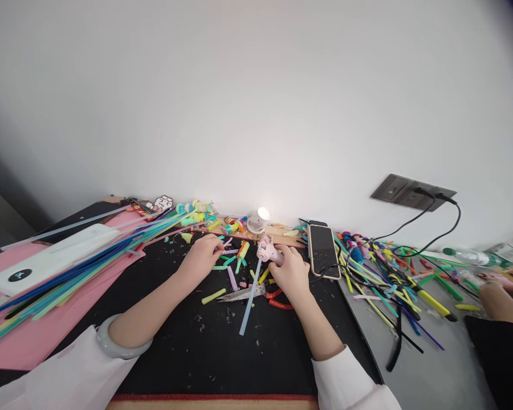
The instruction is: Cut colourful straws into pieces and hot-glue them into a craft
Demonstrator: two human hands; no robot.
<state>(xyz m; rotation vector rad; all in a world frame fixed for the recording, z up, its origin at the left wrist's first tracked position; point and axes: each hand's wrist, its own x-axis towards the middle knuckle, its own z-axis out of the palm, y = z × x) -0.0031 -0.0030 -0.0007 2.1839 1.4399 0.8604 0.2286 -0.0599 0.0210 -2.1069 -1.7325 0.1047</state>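
My right hand is wrapped round the handle of a pink hot glue gun. A long translucent glue stick sticks out of its back end toward me. To the left, my left hand has its fingertips pinched together low over the black mat; what lies between them, if anything, is too small to make out. Short cut pipe cleaner pieces lie between my hands, among them a purple piece and an orange-and-yellow bundle. Red-handled scissors rest on the mat beneath the glue gun, partly covered by the glue stick.
A lit lamp stands by the wall. Right of my hand lies a phone, beside pipe cleaners and a yellow-black tool. Cables run to a wall socket. At left, a white box lies on pink sheets. Another person's hand is at far right.
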